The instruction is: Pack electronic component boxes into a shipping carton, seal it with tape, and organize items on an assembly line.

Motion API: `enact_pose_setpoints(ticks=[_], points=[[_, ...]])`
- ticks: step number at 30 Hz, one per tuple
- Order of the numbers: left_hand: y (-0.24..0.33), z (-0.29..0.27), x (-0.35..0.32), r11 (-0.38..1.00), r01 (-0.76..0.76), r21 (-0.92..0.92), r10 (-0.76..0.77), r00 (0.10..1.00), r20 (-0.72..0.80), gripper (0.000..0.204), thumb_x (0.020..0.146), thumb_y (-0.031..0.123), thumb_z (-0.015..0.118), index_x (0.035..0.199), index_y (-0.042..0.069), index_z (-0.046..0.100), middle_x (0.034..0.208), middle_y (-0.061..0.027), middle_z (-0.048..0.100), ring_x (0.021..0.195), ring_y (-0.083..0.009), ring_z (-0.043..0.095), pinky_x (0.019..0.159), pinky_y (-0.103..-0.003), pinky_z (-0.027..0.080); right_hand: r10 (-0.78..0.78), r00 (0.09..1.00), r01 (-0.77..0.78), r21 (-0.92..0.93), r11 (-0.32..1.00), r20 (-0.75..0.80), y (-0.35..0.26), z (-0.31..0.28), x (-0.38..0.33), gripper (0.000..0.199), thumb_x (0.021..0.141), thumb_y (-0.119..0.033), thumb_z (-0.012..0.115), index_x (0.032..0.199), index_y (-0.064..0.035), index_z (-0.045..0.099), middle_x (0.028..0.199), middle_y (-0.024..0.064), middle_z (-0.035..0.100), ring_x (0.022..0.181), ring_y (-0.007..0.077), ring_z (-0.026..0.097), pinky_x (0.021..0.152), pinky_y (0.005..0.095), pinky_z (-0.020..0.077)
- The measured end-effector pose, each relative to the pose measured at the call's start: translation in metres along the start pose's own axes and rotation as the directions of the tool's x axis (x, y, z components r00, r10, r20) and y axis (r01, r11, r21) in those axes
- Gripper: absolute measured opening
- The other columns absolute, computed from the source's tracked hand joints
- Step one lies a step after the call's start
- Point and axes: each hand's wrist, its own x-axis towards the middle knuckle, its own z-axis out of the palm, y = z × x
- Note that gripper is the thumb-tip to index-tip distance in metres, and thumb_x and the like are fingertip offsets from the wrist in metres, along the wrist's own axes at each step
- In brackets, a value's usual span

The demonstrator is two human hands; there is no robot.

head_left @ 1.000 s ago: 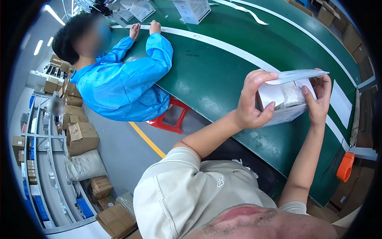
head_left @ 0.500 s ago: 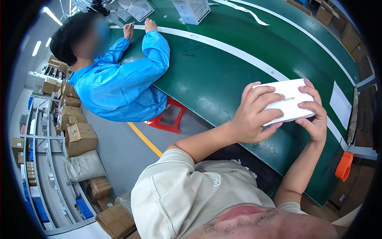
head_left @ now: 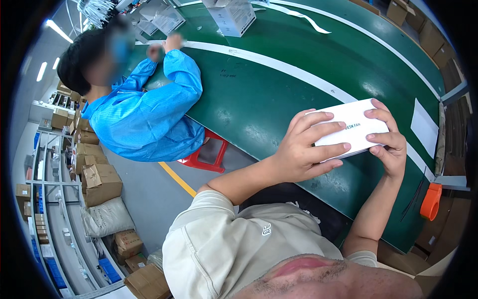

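A white rectangular stack of booklets [head_left: 354,138] with dark print on its top face is held above the green table [head_left: 249,102]. Its near edge shows thin layers. My left hand [head_left: 306,144] grips the left end, fingers spread across the top and thumb along the near edge. At the other end my right hand [head_left: 388,142] is closed round it, fingertips on the top face and thumb at the near edge. The underside of the stack is hidden.
A person in a blue smock [head_left: 144,109] works at the table's left. White boxes [head_left: 231,17] stand at the far side. To the right are a white sheet [head_left: 424,127] and an orange tape-like ring [head_left: 430,202]. A red stool [head_left: 211,154] is beside the person.
The stack and both my hands have shifted slightly left in the picture; my grip looks much the same. The other person's hands have moved slightly.
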Motion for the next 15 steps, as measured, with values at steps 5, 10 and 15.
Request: enact_pose_setpoints(ticks=[5, 10, 15], points=[[-0.001, 0.000, 0.003, 0.999, -0.031, 0.043, 0.031, 1.000, 0.003, 0.037, 0.082, 0.032, 0.083, 0.117, 0.019, 0.079, 0.134, -0.0109, 0.068, 0.126, -0.0349, 0.057, 0.105, -0.052, 0.044, 0.017, 0.998, -0.015, -0.032, 0.999, 0.059, 0.004, -0.006, 0.004, 0.027, 0.081, -0.029, 0.085, 0.106, -0.0169, 0.084, 0.133, 0.0164, 0.070, 0.145, 0.0440, 0.045, 0.120, 0.0597, 0.0291], [-0.005, -0.005, 0.001, 0.998, -0.048, 0.037, 0.045, 0.997, 0.066, 0.046, 0.080, 0.034, 0.085, 0.122, 0.019, 0.077, 0.139, -0.0121, 0.064, 0.129, -0.0366, 0.056, 0.107, -0.054, 0.044, -0.039, 0.999, 0.039, 0.070, 0.997, 0.005, 0.013, -0.001, -0.002, 0.029, 0.085, -0.035, 0.081, 0.107, -0.0167, 0.085, 0.134, 0.0186, 0.069, 0.147, 0.0457, 0.042, 0.123, 0.0608, 0.0238], [0.000, -0.012, 0.005, 0.970, -0.158, 0.186, 0.120, 0.972, 0.200, 0.056, 0.079, 0.036, 0.087, 0.130, 0.019, 0.072, 0.145, -0.0151, 0.060, 0.135, -0.0390, 0.052, 0.111, -0.057, 0.042, -0.004, 1.000, 0.004, 0.013, 1.000, 0.008, 0.020, -0.004, -0.007, 0.032, 0.087, -0.042, 0.078, 0.107, -0.0167, 0.085, 0.136, 0.0187, 0.068, 0.148, 0.0473, 0.040, 0.124, 0.0621, 0.0218]])
